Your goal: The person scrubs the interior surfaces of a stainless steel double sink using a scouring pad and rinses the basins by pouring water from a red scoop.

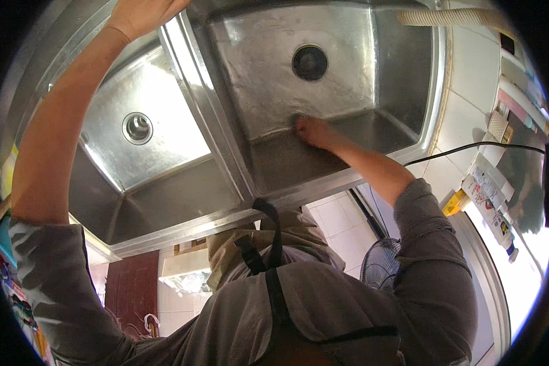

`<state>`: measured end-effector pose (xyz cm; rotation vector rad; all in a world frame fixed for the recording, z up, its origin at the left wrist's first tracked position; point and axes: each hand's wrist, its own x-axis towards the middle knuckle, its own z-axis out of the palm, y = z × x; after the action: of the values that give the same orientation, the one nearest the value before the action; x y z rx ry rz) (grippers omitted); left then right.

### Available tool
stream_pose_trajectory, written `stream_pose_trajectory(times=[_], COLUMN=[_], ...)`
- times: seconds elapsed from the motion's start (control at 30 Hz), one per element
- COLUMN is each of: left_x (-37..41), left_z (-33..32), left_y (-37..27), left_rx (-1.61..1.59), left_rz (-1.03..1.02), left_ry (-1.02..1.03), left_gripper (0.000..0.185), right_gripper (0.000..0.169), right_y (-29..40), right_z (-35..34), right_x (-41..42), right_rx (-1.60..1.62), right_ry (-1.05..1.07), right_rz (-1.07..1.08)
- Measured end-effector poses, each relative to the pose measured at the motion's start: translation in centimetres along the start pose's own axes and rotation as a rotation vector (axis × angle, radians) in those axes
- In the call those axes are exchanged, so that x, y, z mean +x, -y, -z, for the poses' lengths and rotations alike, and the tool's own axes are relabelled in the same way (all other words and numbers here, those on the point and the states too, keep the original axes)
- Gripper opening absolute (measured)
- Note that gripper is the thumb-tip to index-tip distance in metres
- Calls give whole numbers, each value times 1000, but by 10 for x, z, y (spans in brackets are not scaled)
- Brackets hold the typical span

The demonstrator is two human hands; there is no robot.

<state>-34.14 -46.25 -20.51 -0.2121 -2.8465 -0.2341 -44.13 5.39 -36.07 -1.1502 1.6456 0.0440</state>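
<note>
A double-bowl stainless steel sink (206,123) lies before me. My right hand (315,132) reaches into the right bowl, down at the corner between its near wall and floor; its fingers look curled, and something small and dark shows at the fingertips, too unclear to name. A dark round drain opening (310,62) is beyond that hand. My left hand (148,13) is at the far side of the left bowl, near the divider, its fingers partly cut off by the picture's top edge. A metal drain fitting (137,128) sits in the left bowl's floor.
A ribbed hose (453,18) reaches over the right bowl's far right corner. A black cable (476,145) crosses the tiled wall at right, near a hanging tube (492,208). A fan (382,263) stands on the floor below the sink's near edge.
</note>
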Motion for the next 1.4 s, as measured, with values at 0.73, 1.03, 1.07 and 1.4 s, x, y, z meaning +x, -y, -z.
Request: stream_pose_trajectory(times=[0.73,1.03,1.07,1.4], left_x=[1,-2,-6,8], left_z=[4,0,-1,4], left_y=[-3,-2,-1,-4], left_rx=[-11,-60,-74,-18], left_rz=[25,33,41,53], left_ry=[23,-15,-23,36], left_gripper=[23,26,26,27], right_gripper=[36,31,30,26], right_y=[87,88,161,-58], right_z=[28,18,21,93], right_x=[-92,-101,-77,-149], right_rx=[-116,-273,-225,-566], right_ry=[139,147,379,186], right_rz=[207,-23,-64,-746])
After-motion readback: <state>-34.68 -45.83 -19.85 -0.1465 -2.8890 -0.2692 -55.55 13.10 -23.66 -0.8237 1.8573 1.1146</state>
